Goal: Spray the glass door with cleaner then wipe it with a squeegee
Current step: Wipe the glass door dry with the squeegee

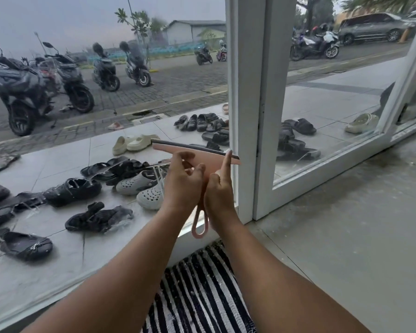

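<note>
Evidently both hands are holding the pink squeegee (212, 162) just left of the white door frame (235, 92), its dark rubber blade seemingly lying against the streaky, wet glass door (101, 102). The right hand (219, 195) is gripping the looped handle, forefinger stretching up the flat head. The left hand (183, 181) is pinching the neck. It is looking light, stiff and likely slippery, so it is best gripped on the handle.

The indoor floor (346, 224) is grey concrete. A black-and-white striped mat (202, 284) lies on it at the threshold. A white frame post (250, 92) stands upright at centre. Outside, a pale tiled terrace (46, 164) carries scattered sandals and clogs (135, 183). Beyond it, scooters (22, 92) stand on a paved lot (166, 87), with a grey car (370, 27) and a low building (192, 30) farther off. Daylight is dim and overcast.
</note>
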